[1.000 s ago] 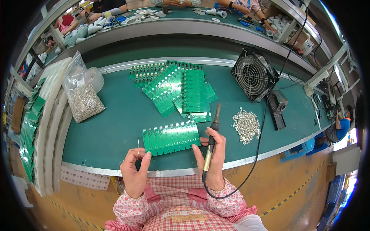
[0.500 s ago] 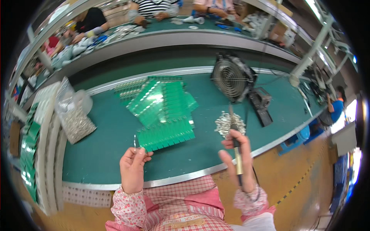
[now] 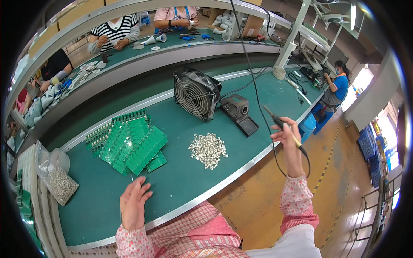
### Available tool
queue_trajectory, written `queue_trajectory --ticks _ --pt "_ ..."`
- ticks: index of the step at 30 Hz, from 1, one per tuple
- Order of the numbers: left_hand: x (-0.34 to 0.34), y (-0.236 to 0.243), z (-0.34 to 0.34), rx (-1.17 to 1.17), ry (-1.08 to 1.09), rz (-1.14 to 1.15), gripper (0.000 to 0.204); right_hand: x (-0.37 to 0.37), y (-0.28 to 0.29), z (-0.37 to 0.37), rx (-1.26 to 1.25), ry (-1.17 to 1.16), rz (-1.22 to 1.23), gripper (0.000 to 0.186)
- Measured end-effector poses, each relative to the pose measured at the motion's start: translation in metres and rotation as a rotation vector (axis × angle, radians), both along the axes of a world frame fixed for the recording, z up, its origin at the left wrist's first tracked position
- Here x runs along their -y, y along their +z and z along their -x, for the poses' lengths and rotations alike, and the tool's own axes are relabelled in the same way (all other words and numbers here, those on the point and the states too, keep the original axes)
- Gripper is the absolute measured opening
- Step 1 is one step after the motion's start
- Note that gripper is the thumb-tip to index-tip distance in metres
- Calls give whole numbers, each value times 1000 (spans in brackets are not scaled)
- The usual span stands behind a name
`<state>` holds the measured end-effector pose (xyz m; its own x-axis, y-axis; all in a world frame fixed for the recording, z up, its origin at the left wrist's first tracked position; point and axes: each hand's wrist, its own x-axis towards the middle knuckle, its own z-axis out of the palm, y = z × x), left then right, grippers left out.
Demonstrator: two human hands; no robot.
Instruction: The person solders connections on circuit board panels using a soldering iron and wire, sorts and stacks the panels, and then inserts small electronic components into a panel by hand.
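Note:
My right hand (image 3: 289,139) is closed round a soldering iron (image 3: 297,141), raised past the bench's front edge, its tip pointing up and left. Over the near side of the bench is my left hand (image 3: 134,202), its fingers partly bent. A thin silvery piece (image 3: 132,176) sticks up at those fingertips; I cannot tell what kind it is. Just beyond lie overlapping green circuit boards (image 3: 137,144), apart from the hand. A heap of small whitish-silver components (image 3: 208,150) sits at mid-bench between my hands.
Behind the heap stands a black fan (image 3: 192,95) with a wire grille, beside a soldering iron stand (image 3: 239,112). The iron's black cord (image 3: 254,81) hangs across the view. A bag of small parts (image 3: 62,185) is at left. Several people work beyond the bench.
The view has swung to the right. My right hand has carried the soldering iron from above the component heap to the right. My left hand has come away from the board edge.

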<state>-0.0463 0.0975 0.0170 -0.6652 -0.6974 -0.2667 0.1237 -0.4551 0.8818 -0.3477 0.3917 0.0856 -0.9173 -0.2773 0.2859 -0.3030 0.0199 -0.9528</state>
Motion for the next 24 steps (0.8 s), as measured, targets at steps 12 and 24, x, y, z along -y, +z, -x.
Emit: queue_trajectory --ticks 12,24 --pt "-10 -8 -52 89 152 223 22 50 -57 57 193 32 -18 32" --pt "-12 -6 -50 176 139 336 27 71 -63 84 344 6 -1 35"
